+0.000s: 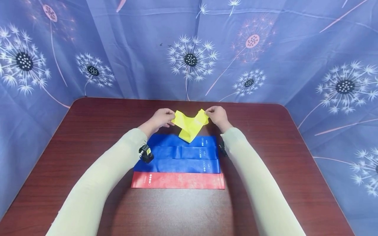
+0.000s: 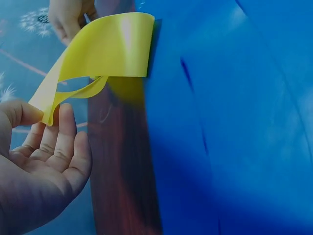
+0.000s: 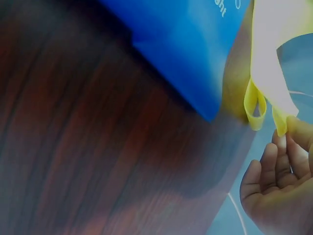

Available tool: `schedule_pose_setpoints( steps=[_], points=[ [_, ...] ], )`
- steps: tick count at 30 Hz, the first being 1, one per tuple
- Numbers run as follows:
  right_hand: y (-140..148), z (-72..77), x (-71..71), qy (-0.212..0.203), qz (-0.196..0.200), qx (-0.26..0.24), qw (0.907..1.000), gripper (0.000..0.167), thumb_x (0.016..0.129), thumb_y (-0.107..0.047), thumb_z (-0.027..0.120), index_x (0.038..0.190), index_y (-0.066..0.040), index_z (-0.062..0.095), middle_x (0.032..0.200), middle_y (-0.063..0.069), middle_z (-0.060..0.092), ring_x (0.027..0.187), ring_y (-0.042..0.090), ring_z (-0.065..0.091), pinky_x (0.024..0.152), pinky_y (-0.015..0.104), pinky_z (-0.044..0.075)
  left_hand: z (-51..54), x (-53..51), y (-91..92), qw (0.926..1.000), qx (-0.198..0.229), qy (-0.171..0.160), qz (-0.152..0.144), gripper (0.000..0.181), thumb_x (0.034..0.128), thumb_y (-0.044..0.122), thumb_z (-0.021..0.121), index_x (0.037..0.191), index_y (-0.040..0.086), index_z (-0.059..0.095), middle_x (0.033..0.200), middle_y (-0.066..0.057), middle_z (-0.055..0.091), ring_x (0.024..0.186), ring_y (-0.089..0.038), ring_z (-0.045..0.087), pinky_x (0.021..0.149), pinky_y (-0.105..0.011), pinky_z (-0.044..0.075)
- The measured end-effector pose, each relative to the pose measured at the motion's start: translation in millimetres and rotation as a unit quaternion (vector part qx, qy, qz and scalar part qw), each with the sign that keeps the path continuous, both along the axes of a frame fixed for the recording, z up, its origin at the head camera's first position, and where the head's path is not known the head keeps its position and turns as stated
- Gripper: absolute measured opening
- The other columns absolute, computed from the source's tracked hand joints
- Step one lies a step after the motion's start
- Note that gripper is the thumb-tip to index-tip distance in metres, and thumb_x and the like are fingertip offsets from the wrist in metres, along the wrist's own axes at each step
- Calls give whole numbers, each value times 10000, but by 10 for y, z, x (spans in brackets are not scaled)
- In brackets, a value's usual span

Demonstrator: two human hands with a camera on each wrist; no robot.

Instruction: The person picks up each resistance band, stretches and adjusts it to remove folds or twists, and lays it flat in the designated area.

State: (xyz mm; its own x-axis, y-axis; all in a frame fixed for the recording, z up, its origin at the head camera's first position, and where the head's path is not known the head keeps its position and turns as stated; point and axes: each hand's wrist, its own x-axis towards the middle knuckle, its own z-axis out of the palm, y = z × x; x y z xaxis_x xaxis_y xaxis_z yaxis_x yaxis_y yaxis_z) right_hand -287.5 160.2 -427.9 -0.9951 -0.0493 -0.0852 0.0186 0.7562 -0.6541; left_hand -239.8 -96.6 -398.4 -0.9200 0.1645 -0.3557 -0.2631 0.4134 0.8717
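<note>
A yellow resistance band (image 1: 190,126) hangs in a loose V between both hands, its middle sagging near the far blue band. My left hand (image 1: 163,118) pinches one end between thumb and fingers; in the left wrist view that hand (image 2: 54,161) shows its palm. The other end is pinched by my right hand (image 1: 218,115), and the right wrist view shows the same hand (image 3: 281,181) with thumb against fingertips. Below the yellow band lie several flat bands: blue ones (image 1: 177,165) marked "Light" and a red one (image 1: 186,181) nearest me.
The bands lie on a dark reddish-brown wooden table (image 1: 88,137). A blue curtain (image 1: 141,49) with dandelion prints stands behind and on both sides. A small black camera (image 1: 146,153) sits on the left wrist.
</note>
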Motion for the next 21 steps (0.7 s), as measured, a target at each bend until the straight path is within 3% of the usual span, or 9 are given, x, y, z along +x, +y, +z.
schedule_pose_setpoints(
  steps=[5,11,15,21],
  points=[
    [76,4,35,128,11,-101,9999,275,1022,-173,559,1139,25,711,1184,224,716,1004,307,599,926,400,482,44,-2,-151,9994,336,90,-19,387,1010,152,490,1332,-54,558,1164,-165,670,1093,-377,705,1028,-471,552],
    [179,48,98,-10,-151,-506,9986,270,1033,-163,549,1154,39,681,1144,224,691,936,256,579,773,291,449,93,-38,-380,9968,800,60,-37,259,1012,132,539,1211,-32,557,836,92,613,760,-78,660,781,-259,578],
    [239,79,128,-5,-191,-635,9978,264,1034,-157,551,1148,46,676,1040,199,675,878,237,600,680,218,433,120,-48,-509,9958,902,-79,121,179,1026,159,558,1142,22,552,773,136,613,716,-29,653,731,-211,556],
    [331,93,163,-136,-259,-897,9955,259,1040,-152,548,1149,53,664,993,151,644,902,283,615,678,203,463,144,-7,-637,9958,886,-143,185,176,1026,181,575,1124,38,546,761,153,620,710,-26,648,745,-204,562]
  ],
)
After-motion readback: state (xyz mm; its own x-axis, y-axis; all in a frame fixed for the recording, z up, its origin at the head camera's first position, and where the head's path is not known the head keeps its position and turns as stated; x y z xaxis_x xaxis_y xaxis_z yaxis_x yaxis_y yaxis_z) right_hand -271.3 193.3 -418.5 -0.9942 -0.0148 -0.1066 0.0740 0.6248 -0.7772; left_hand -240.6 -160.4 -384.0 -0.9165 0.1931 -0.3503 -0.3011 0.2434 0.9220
